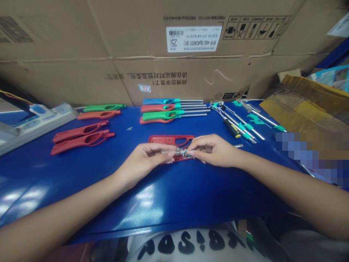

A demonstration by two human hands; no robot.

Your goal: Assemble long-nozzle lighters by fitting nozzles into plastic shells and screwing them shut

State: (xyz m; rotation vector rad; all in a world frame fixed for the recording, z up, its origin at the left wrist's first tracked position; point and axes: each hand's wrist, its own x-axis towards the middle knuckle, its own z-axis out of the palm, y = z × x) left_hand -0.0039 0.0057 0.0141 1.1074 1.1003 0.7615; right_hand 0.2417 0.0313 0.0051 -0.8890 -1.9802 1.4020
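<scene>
Head view: where do we find the clear plastic piece (177, 151)?

"Between our hands, in front of the red casing halves (160, 139) — whether it touches them, we cannot tell. Our left hand (156, 154) pinches its left end between thumb and fingers; our right hand (211, 150) pinches near its right end, beside a thin wire (186, 157)."

"How would we expect it to handle?"

"Light and stiff, probably slick. The wire looks soft and easily snagged, so we would best grip the plastic body."

"Which way does it point?"

"Its long axis runs left to right. A metal tube (239, 146) points rightward past our right hand — the hand hides any join."
</scene>
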